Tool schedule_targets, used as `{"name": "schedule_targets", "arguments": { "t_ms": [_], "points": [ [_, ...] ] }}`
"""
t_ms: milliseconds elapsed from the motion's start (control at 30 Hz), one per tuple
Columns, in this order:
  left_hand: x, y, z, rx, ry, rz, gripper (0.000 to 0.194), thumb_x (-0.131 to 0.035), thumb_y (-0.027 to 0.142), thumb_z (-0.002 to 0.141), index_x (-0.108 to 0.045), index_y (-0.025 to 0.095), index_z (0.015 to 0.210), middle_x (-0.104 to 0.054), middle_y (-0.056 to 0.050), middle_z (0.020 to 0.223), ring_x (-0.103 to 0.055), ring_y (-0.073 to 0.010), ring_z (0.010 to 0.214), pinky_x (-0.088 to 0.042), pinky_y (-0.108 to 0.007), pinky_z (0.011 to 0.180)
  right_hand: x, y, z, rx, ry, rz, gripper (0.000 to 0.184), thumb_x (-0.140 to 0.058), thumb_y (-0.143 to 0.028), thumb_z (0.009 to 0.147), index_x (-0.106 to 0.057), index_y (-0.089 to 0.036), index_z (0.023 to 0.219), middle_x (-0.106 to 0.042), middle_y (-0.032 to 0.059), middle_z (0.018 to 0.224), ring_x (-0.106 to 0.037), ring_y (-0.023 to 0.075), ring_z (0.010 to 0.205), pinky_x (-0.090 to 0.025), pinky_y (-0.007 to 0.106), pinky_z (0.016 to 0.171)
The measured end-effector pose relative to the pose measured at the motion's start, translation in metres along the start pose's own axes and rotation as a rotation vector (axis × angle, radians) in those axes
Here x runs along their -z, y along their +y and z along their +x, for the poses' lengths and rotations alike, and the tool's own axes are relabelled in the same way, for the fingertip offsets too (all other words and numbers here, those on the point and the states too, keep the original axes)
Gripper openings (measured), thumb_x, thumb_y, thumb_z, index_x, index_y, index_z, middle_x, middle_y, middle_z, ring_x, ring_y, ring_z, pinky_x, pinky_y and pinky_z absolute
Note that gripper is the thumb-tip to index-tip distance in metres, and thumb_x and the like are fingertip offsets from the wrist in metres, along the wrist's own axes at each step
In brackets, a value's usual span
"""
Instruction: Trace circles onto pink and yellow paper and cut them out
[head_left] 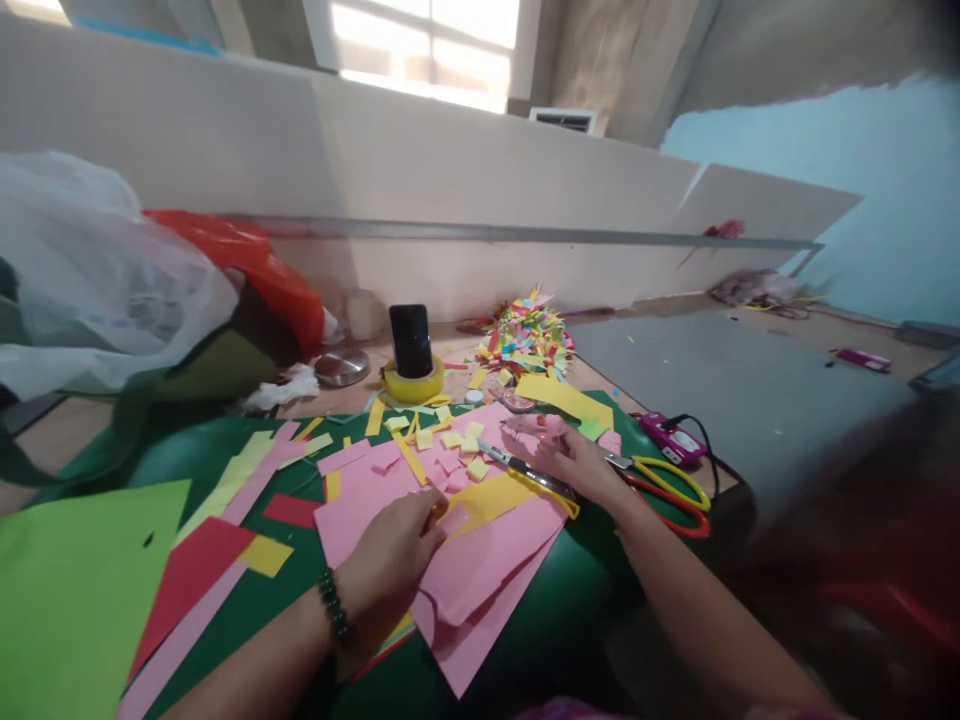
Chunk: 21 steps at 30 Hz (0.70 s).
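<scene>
My left hand (397,540), with a dark beaded bracelet (334,607) at the wrist, rests on pink paper sheets (495,575). Its fingers are pinched at a small pink paper strip (454,519), which overlaps a yellow paper strip (491,500). My right hand (574,458) lies to the right, its fingers stretched out leftward over the pink paper and holding nothing I can see. Partly beneath it is a pen (517,463). Small yellow paper squares (477,468) and pink scraps lie between the hands. Scissors (675,482) with yellow and red handles lie beside my right wrist.
A heap of colourful paper clippings (529,335) stands at the back. Left of it, a phone (411,340) leans upright in a yellow tape roll (414,385). Green paper (82,590), red paper (195,570) and plastic bags (97,270) are at left. A purple device (671,440) sits right.
</scene>
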<state>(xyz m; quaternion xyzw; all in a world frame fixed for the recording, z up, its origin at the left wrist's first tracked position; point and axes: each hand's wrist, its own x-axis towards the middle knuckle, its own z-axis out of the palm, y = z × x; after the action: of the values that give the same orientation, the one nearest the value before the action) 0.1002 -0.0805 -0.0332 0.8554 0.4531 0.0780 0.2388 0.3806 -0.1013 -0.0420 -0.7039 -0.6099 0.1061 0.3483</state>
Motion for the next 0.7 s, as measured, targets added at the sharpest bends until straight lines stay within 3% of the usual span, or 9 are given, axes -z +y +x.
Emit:
{"name": "schedule_targets", "arguments": {
  "t_ms": [133, 200, 267, 333, 400, 500, 600, 700],
  "points": [
    [0.010, -0.001, 0.003, 0.002, 0.002, -0.296, 0.020, -0.050, 0.029, 0.081, -0.061, 0.017, 0.069, -0.064, -0.003, 0.070, -0.056, -0.0164, 0.066, -0.040, -0.026, 0.058, 0.015, -0.001, -0.015, -0.016, -0.046, -0.060, 0.033, -0.055, -0.047, 0.085, -0.063, -0.017, 0.071, -0.063, 0.0043, 0.064, -0.058, 0.0198, 0.058, -0.043, 0.029, 0.052],
    [0.018, -0.002, 0.005, 0.019, 0.003, -0.531, 0.024, -0.054, 0.036, 0.078, -0.060, 0.017, 0.065, -0.058, -0.001, 0.064, -0.051, -0.0148, 0.063, -0.039, -0.026, 0.058, 0.023, -0.010, -0.027, 0.013, 0.062, -0.131, 0.033, -0.054, -0.048, 0.087, -0.064, -0.018, 0.077, -0.066, 0.0070, 0.072, -0.060, 0.0209, 0.061, -0.044, 0.029, 0.052],
    [0.023, -0.003, 0.006, 0.040, 0.041, -0.739, 0.029, -0.059, 0.043, 0.074, -0.059, 0.017, 0.062, -0.052, 0.001, 0.060, -0.046, -0.0132, 0.061, -0.038, -0.026, 0.059, 0.024, -0.026, -0.038, 0.212, 0.165, -0.116, 0.024, -0.051, -0.039, 0.092, -0.064, -0.019, 0.085, -0.067, 0.0076, 0.079, -0.062, 0.0199, 0.065, -0.048, 0.030, 0.056],
    [0.025, -0.003, 0.006, 0.066, 0.073, -0.917, 0.032, -0.064, 0.046, 0.070, -0.054, 0.017, 0.058, -0.046, 0.003, 0.059, -0.042, -0.0118, 0.061, -0.037, -0.026, 0.061, 0.015, -0.049, -0.047, 0.494, 0.112, -0.060, 0.017, -0.047, -0.025, 0.094, -0.064, -0.021, 0.097, -0.068, 0.0077, 0.088, -0.065, 0.0186, 0.075, -0.052, 0.027, 0.061],
    [0.023, 0.000, 0.005, 0.089, 0.075, -1.071, 0.037, -0.068, 0.046, 0.067, -0.048, 0.017, 0.055, -0.041, 0.005, 0.058, -0.039, -0.0106, 0.060, -0.036, -0.026, 0.061, -0.001, -0.073, -0.049, 0.766, 0.053, -0.072, 0.023, -0.046, -0.016, 0.094, -0.063, -0.023, 0.108, -0.068, 0.0077, 0.093, -0.065, 0.0176, 0.079, -0.053, 0.026, 0.064],
    [0.018, 0.003, 0.004, 0.089, 0.044, -1.197, 0.038, -0.073, 0.043, 0.064, -0.047, 0.017, 0.055, -0.039, 0.005, 0.059, -0.036, -0.0093, 0.060, -0.034, -0.024, 0.060, -0.023, -0.094, -0.041, 0.977, 0.076, -0.129, 0.027, -0.043, -0.008, 0.092, -0.065, -0.020, 0.102, -0.066, 0.0059, 0.082, -0.061, 0.0164, 0.069, -0.048, 0.025, 0.057],
    [0.017, 0.003, 0.003, 0.084, 0.032, -1.220, 0.037, -0.074, 0.043, 0.064, -0.050, 0.016, 0.056, -0.040, 0.005, 0.060, -0.035, -0.0090, 0.059, -0.033, -0.024, 0.059, -0.035, -0.095, -0.033, 0.994, 0.077, -0.024, 0.027, -0.043, -0.008, 0.094, -0.066, -0.019, 0.088, -0.064, 0.0047, 0.076, -0.059, 0.0148, 0.068, -0.047, 0.024, 0.058],
    [0.018, 0.002, 0.003, 0.074, 0.083, -1.196, 0.036, -0.071, 0.045, 0.068, -0.053, 0.016, 0.057, -0.044, 0.004, 0.060, -0.039, -0.0103, 0.061, -0.036, -0.026, 0.062, -0.040, -0.090, -0.031, 0.925, -0.014, 0.162, 0.020, -0.048, -0.014, 0.095, -0.065, -0.019, 0.086, -0.064, 0.0050, 0.077, -0.060, 0.0142, 0.071, -0.049, 0.024, 0.062]
  ]
}}
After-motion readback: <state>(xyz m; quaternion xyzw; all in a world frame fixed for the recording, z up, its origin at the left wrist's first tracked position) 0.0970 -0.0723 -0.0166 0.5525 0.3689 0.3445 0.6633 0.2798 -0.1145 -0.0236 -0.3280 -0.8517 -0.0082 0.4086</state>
